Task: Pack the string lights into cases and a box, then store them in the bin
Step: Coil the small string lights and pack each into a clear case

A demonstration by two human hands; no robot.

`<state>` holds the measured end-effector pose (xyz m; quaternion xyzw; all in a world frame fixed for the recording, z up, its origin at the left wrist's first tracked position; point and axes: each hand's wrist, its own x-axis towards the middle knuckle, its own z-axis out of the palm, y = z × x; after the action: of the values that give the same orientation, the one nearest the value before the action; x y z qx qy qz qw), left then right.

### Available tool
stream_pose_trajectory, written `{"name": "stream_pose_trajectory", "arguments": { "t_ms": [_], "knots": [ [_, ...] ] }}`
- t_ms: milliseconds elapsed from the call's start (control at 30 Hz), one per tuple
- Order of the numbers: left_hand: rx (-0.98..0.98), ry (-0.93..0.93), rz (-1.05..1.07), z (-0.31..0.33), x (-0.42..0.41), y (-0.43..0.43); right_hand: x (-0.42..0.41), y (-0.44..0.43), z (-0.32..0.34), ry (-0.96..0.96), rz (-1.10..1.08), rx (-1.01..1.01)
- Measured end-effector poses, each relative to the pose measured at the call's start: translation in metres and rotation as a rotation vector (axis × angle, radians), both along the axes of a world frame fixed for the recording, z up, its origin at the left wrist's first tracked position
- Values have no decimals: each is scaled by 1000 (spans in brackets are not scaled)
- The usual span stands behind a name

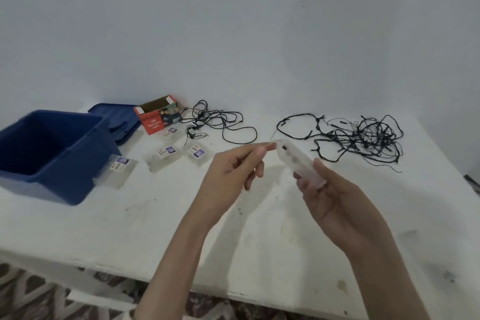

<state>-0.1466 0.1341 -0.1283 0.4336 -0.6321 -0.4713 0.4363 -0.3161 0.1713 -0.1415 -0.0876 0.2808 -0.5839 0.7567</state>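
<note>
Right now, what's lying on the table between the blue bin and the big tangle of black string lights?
In the head view, between the blue bin and the big tangle lie four clear cases, with a smaller string of lights farther back.

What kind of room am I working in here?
Likely a home room, not a workshop: a scuffed white table against a bare wall, patterned floor covering below, and household things such as a blue bin and tangled string lights.
</note>
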Motion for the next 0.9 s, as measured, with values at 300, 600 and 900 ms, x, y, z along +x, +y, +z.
{"name": "stream_pose_trajectory", "arguments": {
  "t_ms": [300, 600, 900],
  "knots": [
    [118, 31, -105, -11, -25, 26, 45, 13, 31, 119, -432, -237],
    [-576, -1116, -92, 41, -1, 28, 22, 25, -4, 1562, -419, -623],
    [56, -61, -509, 31, 14, 14, 1, 41, 4, 442, 188, -547]
  ]
}}
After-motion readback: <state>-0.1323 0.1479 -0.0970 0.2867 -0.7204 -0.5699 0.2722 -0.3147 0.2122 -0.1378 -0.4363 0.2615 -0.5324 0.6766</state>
